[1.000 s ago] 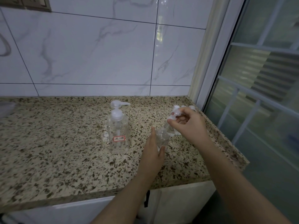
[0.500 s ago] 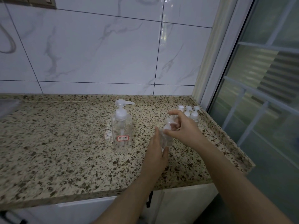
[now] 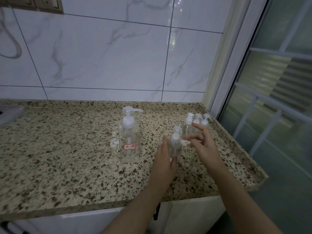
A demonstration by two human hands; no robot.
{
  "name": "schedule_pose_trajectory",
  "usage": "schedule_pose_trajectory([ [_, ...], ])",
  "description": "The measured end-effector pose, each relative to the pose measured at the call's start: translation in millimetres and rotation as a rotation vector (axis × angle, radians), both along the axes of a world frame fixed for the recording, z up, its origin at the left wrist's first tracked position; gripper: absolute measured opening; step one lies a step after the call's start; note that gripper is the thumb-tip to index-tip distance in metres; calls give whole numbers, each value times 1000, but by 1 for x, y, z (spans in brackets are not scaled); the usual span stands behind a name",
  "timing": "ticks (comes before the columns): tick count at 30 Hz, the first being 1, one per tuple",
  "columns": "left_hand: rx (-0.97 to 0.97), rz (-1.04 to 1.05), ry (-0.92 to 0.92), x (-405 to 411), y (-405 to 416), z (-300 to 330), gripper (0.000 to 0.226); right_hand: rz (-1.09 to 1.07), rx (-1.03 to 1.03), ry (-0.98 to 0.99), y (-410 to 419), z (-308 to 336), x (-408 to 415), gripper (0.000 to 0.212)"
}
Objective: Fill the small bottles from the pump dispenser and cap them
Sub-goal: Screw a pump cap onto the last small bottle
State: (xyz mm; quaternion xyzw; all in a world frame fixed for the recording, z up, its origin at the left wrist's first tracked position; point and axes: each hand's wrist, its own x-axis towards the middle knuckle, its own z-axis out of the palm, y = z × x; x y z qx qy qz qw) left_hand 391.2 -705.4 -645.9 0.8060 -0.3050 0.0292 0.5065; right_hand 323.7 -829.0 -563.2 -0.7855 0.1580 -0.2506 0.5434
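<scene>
A home kitchen or washroom corner: a speckled granite surface (image 3: 67, 166) over white cabinet doors (image 3: 185, 215), glossy marble-look wall tiles (image 3: 101, 53) behind, and a barred window (image 3: 273, 102) at right.

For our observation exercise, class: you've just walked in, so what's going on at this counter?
A person stands at a speckled countertop. Their left hand holds a small clear bottle with its pump cap on, while the right hand hovers beside it, fingers loose. A large pump dispenser stands to the left; three more capped small bottles cluster behind.
</scene>
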Motion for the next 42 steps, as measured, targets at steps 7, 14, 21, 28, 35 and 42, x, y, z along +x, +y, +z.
schedule_pose_trajectory([
  [7,11,-28,-10,1,1,0,80,15,70,-44,6,-8,7,42],
  [14,0,-54,-17,5,1,1,77,122,20,77,6,-14,22,48],
  [21,71,-101,-6,19,11,3,76,38,-81,33,8,-14,31,30],
  [28,83,-47,-63,42,18,14,63,-81,-188,-80,29,-23,67,25],
  [35,56,-8,-24,72,8,19,43,-116,-287,-109,25,-29,107,27],
  [42,-57,-41,15,84,0,16,49,36,-300,-95,10,-22,107,12],
])
